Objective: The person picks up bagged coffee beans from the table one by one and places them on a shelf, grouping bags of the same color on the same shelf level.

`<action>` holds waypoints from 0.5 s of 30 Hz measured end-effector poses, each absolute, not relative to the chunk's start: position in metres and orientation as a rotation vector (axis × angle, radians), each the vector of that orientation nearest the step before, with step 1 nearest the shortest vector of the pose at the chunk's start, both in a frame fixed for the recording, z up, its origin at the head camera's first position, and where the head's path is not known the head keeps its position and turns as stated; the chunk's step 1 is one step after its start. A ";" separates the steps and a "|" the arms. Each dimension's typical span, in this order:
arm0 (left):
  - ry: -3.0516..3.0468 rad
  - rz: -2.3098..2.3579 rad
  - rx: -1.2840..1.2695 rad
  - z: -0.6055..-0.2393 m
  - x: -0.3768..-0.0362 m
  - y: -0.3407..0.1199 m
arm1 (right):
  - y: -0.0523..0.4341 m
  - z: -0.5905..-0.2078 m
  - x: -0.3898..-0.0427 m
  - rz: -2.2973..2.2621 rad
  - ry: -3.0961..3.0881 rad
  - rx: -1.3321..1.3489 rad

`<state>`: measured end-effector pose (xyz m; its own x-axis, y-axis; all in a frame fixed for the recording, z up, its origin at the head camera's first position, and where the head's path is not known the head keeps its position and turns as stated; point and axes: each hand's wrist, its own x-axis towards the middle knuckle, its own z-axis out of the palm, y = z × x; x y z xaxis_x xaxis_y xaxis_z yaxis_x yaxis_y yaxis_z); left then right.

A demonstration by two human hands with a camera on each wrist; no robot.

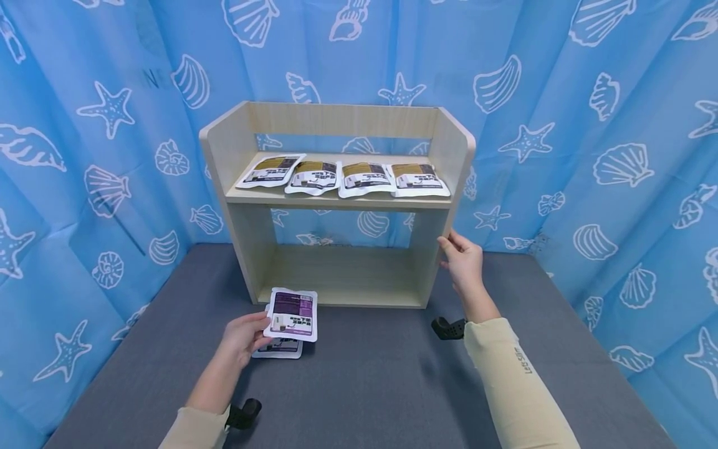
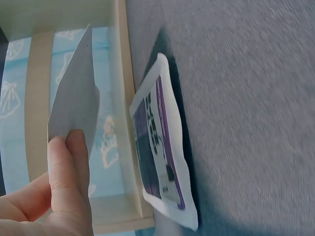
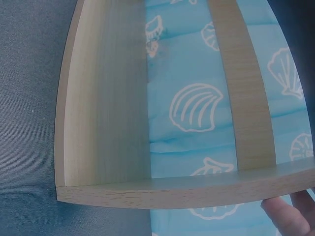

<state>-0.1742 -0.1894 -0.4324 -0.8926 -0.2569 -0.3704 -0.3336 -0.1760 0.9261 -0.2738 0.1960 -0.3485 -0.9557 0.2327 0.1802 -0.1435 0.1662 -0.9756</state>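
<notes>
Lower pouch (image 1: 278,349) mostly hidden; pouch print unreadable

Four gold pouches (image 1: 343,176), two purple pouches (image 1: 291,313) — one wooden shelf (image 1: 231,146), two hands (image 1: 462,260)

Grey fabric worktop (image 1: 381,386), blue curtain (image 1: 589,125) with white shell and starfish print on far, left, right sides; even light.

A grey table (image 1: 392,386) bears a wooden shelf (image 1: 241,206) and one purple pouch (image 1: 277,349).
</notes>
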 end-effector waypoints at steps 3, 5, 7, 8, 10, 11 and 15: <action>1.959 2.274 -0.698 -0.432 -0.177 -0.185 | 0.196 -0.349 -0.274 1.859 -2.156 -0.081; 1.945 2.285 -0.688 -0.432 -0.179 -0.182 | 0.196 -0.349 -0.274 1.859 -2.158 -0.077; 1.942 2.288 -0.687 -0.432 -0.181 -0.179 | 0.196 -0.349 -0.274 1.859 -2.157 -0.073; 1.938 2.292 -0.691 -0.433 -0.182 -0.178 | 0.196 -0.349 -0.274 1.860 -2.155 -0.071; 1.926 2.301 -0.693 -0.433 -0.183 -0.174 | 0.196 -0.349 -0.274 1.860 -2.152 -0.070; 1.920 2.305 -0.694 -0.433 -0.184 -0.173 | 0.196 -0.349 -0.274 1.862 -2.150 -0.072; 1.897 2.331 -0.672 -0.434 -0.187 -0.165 | 0.196 -0.349 -0.274 1.867 -2.143 -0.082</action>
